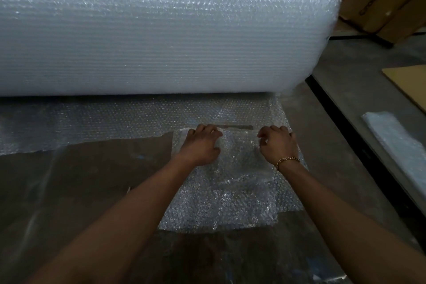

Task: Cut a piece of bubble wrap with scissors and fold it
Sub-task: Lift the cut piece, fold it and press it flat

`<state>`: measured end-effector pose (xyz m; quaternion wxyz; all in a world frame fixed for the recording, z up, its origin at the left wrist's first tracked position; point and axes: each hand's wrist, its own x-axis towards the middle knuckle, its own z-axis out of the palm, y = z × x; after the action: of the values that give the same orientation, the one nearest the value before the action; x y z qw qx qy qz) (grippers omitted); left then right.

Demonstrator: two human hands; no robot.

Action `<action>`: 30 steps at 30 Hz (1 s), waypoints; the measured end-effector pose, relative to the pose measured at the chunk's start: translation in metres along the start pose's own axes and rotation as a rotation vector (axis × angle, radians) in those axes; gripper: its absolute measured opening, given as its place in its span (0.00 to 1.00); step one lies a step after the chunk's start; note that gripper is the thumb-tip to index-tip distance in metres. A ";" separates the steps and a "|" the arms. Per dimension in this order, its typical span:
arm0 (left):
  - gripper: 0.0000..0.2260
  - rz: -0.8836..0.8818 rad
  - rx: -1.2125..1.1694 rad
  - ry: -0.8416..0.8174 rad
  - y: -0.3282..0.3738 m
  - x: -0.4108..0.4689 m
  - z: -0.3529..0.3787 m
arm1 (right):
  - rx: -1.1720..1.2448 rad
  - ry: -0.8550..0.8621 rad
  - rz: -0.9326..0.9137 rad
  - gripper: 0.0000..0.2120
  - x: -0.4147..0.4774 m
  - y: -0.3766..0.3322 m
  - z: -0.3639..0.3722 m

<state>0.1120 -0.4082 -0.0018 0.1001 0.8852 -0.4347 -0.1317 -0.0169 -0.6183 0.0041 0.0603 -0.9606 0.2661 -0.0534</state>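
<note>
A huge roll of bubble wrap (161, 27) lies across the back, its loose sheet (92, 120) spread toward me on the brown surface. In front of it lies a cut piece of bubble wrap (230, 200), with its far part doubled over. My left hand (201, 145) presses on the far left corner of that piece, fingers curled at its edge. My right hand (277, 144), with a gold bracelet at the wrist, grips the far right corner. No scissors show in the view.
A black strip (350, 136) borders the work surface on the right. Beyond it lie a folded white bundle of wrap (396, 143), a flat cardboard sheet (410, 83) and a cardboard box (387, 0) at the back right.
</note>
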 end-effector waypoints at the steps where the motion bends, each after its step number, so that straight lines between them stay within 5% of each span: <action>1: 0.26 0.009 0.000 0.000 0.002 0.001 0.001 | 0.055 -0.004 -0.020 0.08 0.000 0.001 0.001; 6: 0.35 0.099 -0.020 0.004 0.015 0.014 0.002 | 0.514 0.011 -0.124 0.03 -0.007 0.007 -0.005; 9: 0.38 0.105 -0.062 -0.042 0.026 0.024 -0.003 | 0.760 -0.066 -0.086 0.09 -0.010 0.012 -0.008; 17: 0.12 -0.120 0.022 -0.025 -0.007 0.028 -0.027 | 1.231 -0.063 0.205 0.06 -0.015 0.029 -0.022; 21: 0.10 -0.286 -0.249 -0.058 -0.047 0.014 -0.036 | 1.051 -0.433 0.260 0.12 -0.024 0.040 -0.012; 25: 0.04 -0.301 -0.736 -0.007 -0.067 -0.014 -0.030 | 1.101 -0.372 0.336 0.05 -0.038 0.041 -0.001; 30: 0.16 -0.473 -0.797 0.087 -0.081 -0.050 -0.007 | 1.115 -0.394 0.354 0.07 -0.064 0.037 0.002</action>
<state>0.1450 -0.3189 -0.0112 0.4178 0.8573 -0.1319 -0.2705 -0.0899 -0.6167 -0.0074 0.6092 -0.7176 0.3374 0.0050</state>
